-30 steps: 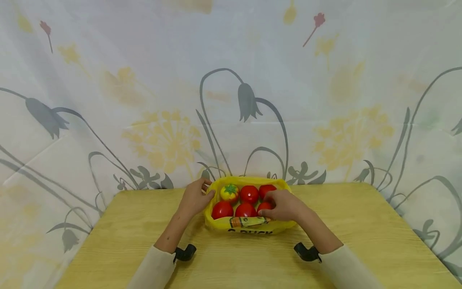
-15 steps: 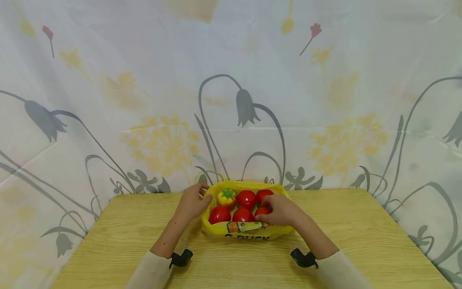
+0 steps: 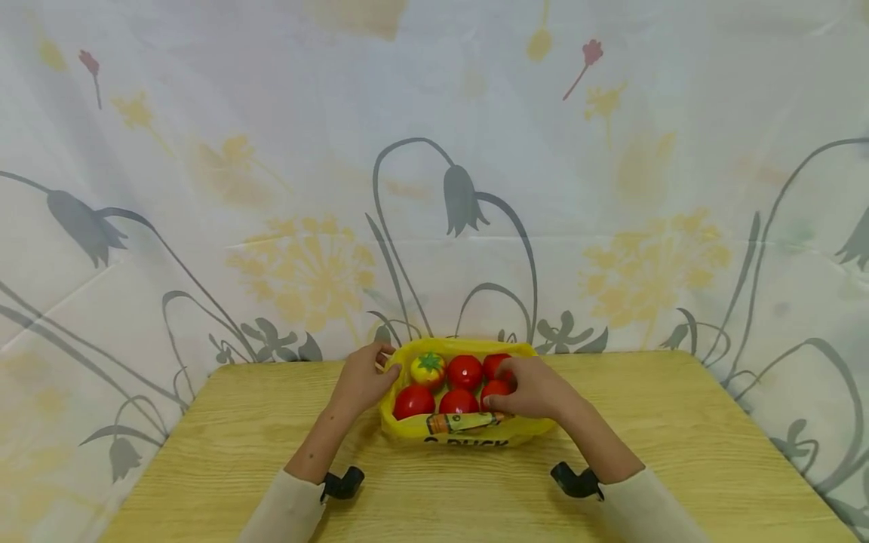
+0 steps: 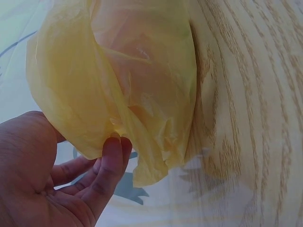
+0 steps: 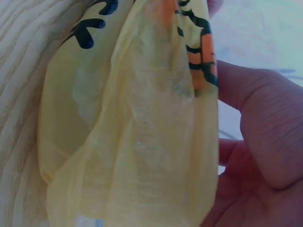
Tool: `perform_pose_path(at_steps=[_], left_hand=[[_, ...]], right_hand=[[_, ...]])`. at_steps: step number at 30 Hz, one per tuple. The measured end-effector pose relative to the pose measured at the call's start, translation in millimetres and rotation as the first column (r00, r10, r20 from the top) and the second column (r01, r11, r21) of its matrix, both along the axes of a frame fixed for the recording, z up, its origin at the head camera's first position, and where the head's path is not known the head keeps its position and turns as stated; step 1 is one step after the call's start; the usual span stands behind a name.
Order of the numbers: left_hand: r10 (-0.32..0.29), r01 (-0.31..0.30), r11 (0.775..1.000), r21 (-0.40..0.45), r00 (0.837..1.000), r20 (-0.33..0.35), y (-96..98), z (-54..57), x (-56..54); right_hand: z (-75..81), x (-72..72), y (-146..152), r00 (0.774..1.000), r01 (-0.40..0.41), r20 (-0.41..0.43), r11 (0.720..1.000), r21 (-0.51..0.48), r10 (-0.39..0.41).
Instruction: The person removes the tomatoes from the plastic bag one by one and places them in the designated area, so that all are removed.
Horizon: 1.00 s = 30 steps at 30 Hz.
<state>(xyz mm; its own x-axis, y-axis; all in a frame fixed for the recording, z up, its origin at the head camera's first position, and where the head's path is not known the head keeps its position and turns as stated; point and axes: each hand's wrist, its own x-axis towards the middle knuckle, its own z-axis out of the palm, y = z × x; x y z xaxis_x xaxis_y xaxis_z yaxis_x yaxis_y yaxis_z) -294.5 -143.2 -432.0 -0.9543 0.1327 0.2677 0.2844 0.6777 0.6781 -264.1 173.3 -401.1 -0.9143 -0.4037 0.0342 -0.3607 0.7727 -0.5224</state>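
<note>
A yellow plastic bag (image 3: 407, 430) with dark lettering and an orange print stands with its mouth turned open on the table. Several shiny red tomatoes (image 3: 414, 403) lie inside in two rows, and one yellow-and-red tomato (image 3: 428, 369) shows a green leafy top. At the bag's left end my left hand (image 3: 363, 381) pinches the rim; in the left wrist view its fingertips press the film and the thumb is mostly hidden. My right hand (image 3: 536, 388) reaches over the right rim, thumb and fingers around the front right tomato (image 3: 498, 389). The right fingertips are hidden behind the bag in the right wrist view.
The wood-grain table (image 3: 448, 498) runs up to a flower-patterned cloth (image 3: 434, 98) hanging right behind the bag. Black curved mounts (image 3: 345, 483) sit at both wrists, near the light sleeves (image 3: 285, 509).
The whole view has shifted slightly down and left. Both hands keep nearly the same places at the bag, and the tomatoes stay in the same arrangement.
</note>
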Motion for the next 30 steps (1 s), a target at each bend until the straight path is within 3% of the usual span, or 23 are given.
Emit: perform_pose_path(at_steps=[10, 22, 30], left_hand=[[0.006, -0.006, 1.0, -0.009, 1.0, 0.001, -3.0, -3.4, 3.0], [-0.004, 0.004, 1.0, -0.021, 1.0, -0.016, 5.6, 7.0, -3.9], [0.006, -0.006, 1.0, -0.017, 1.0, -0.009, 1.4, 3.5, 3.1]], right_hand=[[4.4, 2.7, 4, 0.999, 0.019, -0.043, 0.999, -0.038, -0.021], [21.8, -1.7, 16, 0.995, 0.038, -0.086, 0.996, -0.086, -0.046], [18.9, 3.4, 15, 0.995, 0.067, -0.064, 0.99, -0.122, -0.075]])
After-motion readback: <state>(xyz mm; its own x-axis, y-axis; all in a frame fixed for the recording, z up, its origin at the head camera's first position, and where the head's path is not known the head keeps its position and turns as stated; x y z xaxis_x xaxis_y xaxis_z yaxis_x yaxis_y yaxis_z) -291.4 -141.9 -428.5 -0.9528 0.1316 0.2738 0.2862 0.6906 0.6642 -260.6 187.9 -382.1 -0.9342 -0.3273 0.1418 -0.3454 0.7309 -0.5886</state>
